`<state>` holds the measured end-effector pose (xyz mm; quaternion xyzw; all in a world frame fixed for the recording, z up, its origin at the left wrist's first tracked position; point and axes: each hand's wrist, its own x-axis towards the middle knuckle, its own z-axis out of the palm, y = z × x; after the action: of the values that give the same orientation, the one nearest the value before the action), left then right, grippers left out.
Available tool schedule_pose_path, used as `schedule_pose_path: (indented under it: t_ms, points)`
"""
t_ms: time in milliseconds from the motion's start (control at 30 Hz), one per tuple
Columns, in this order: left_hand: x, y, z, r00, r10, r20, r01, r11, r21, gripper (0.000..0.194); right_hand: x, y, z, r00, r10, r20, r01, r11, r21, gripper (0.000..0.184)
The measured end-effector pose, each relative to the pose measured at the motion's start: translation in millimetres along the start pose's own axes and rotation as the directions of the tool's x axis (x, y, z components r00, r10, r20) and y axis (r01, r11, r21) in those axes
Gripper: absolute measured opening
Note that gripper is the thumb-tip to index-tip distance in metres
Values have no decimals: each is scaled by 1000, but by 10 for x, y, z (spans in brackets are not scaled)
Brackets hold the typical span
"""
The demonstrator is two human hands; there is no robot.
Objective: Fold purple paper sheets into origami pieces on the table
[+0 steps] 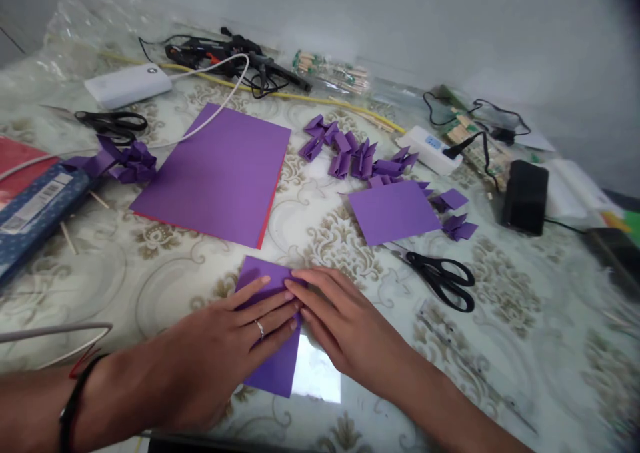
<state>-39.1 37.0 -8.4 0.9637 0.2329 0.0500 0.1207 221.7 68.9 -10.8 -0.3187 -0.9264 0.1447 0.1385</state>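
Observation:
A small purple paper piece [278,366] lies on the patterned tablecloth near the front edge. My left hand [220,346] lies flat on it, fingers stretched out, a ring on one finger. My right hand [345,326] rests flat beside it, fingertips touching the paper's right edge and meeting the left fingertips. Neither hand grips anything.
A large purple sheet [215,173] over a red one lies ahead, a smaller purple sheet [393,210] to its right. Several folded purple pieces [350,153], black scissors [440,276], more scissors [113,121], a glue gun [225,56], a power bank [127,83], a power strip [430,148].

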Motion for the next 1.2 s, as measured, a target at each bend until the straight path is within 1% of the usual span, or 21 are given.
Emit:
schedule_pose_path:
  t_ms: [67,133,200,267,333,433,533,633,700,767,833,900,1033,1133,1200]
  points:
    - [-7,8,-47,999,33,22,-33,999,-11,67,-135,-94,43,1000,17,-10,-17,999,-48,37]
    - [-24,32,-48,999,40,-3,-40,999,-1,58,-309,-228,118,994,102,-47,-106,989,-100,40]
    - [-41,76,-11,999,13,-49,-13,1000,-4,51,-481,-370,193,981,180,-76,-189,973,-136,42]
    - [-51,130,40,996,-30,-88,29,1000,-12,49,-619,-481,240,964,236,-124,-253,955,-151,39]
    - [-53,183,84,994,-42,-99,42,999,-6,49,-716,-535,250,953,263,-152,-286,946,-150,35]
    - [-41,228,117,996,12,-87,-14,1000,-21,51,-801,-511,207,955,258,-144,-279,949,-147,33]
    - [-13,212,114,998,57,-31,-59,996,-62,64,-822,-395,115,973,208,-103,-218,971,-99,36]
    - [19,107,75,994,93,50,-87,991,-100,74,-773,-249,28,996,82,-38,-83,996,-40,46]
    - [26,-7,29,992,112,56,-106,989,-99,80,-717,-184,12,1000,22,-21,-23,999,-49,53]
    - [14,-125,-25,993,117,28,-115,990,-80,81,-667,-174,39,999,10,-39,-12,997,-75,54]
    - [-11,-211,-73,994,107,10,-106,992,-70,74,-641,-224,95,997,27,-65,-32,996,-87,48]
    - [-35,-244,-97,997,73,-6,-73,995,-71,65,-644,-316,152,994,55,-89,-62,995,-84,41]
    - [-44,-187,-54,997,7,-80,-13,996,-84,49,-673,-469,176,993,66,-96,-74,994,-82,36]
    - [-32,-130,19,988,-11,-156,-5,995,-104,39,-627,-439,116,993,85,-78,-89,995,-54,34]
    - [-30,-110,64,984,-28,-174,10,995,-103,36,-558,-358,71,993,88,-80,-92,995,-49,33]
